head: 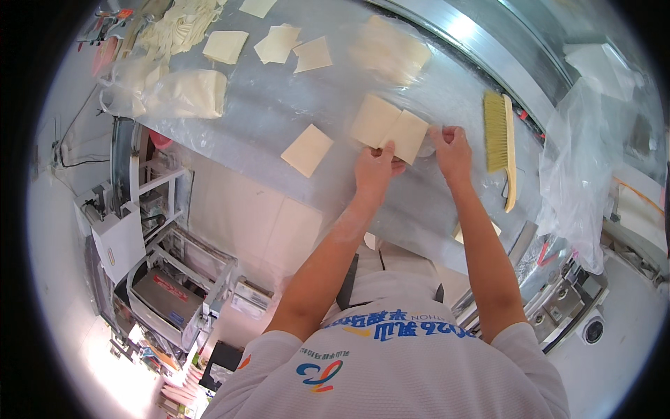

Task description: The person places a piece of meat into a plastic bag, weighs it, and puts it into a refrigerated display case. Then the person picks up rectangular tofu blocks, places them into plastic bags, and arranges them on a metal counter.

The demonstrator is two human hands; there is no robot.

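On the floured metal worktop [251,141], my left hand [378,165] grips the near edge of a square dough sheet [410,135], its thumb on top and fingers beneath. This sheet lies against and partly over another stack of dough sheets [375,119]. My right hand [451,149] is at the right corner of the gripped sheet, thumb and fingertips pinched together; whether they hold the corner is too small to tell. A single dough square [307,150] lies to the left. Beyond my hands, more dough sheets [392,52] lie under clear plastic.
A bench brush [497,136] with a wooden handle lies at the right, near a hanging plastic bag [581,157]. Toward the far left are bagged dough sheets [193,93], cut noodles [180,26] and several loose dough pieces [225,46]. The worktop's near edge runs before my body.
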